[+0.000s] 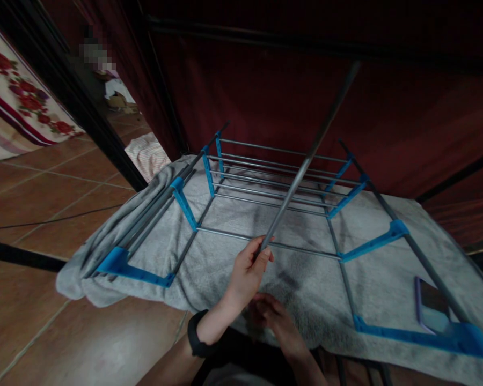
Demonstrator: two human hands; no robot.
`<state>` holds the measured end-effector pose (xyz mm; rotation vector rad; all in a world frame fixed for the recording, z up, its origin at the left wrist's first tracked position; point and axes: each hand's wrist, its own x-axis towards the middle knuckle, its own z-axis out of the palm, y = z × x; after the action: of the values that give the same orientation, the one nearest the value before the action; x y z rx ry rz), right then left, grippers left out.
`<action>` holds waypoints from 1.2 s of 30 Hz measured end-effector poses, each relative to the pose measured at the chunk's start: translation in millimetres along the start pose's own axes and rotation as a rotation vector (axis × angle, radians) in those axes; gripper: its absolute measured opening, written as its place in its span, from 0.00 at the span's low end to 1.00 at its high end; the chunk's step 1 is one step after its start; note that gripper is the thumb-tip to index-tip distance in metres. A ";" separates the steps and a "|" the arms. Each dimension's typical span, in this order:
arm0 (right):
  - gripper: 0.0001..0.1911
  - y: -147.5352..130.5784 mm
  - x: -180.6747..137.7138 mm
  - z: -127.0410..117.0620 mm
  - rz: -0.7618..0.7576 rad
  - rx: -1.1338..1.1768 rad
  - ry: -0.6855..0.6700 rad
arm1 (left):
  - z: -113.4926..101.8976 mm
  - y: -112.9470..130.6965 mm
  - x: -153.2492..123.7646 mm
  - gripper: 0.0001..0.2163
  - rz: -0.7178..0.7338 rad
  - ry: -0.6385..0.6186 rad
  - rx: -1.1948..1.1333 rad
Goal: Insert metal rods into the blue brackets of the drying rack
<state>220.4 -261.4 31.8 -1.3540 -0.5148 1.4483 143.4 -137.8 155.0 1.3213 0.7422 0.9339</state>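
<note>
A long, straight, shiny gray rod [304, 167] was clasped low down by the left hand [247, 271]. It was tilted up to the right, over a rack [306, 251] made of thin gray bars and bright blue parts [373, 243], which was spread on a gray blanket [225, 260]. The right hand [271, 315] was seen just below; its grip could not be told.

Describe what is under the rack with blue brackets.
Under the rack lies a grey blanket, with a phone on it at picture right, by the rack's near corner. What the blanket covers cannot be seen.
</note>
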 end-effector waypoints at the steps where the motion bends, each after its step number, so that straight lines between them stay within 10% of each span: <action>1: 0.26 -3.1 0.1 -3.9 -0.017 -0.013 0.025 | -0.4 -1.3 -0.4 0.17 0.004 -0.003 0.029; 36: 0.20 -51.2 4.1 -73.0 -0.166 0.157 0.431 | -62.1 -66.3 2.6 0.13 0.250 -0.135 0.920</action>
<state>306.9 -262.9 53.6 -1.4096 -0.2212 1.0014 99.3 -106.9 81.8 2.2986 0.9612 0.6892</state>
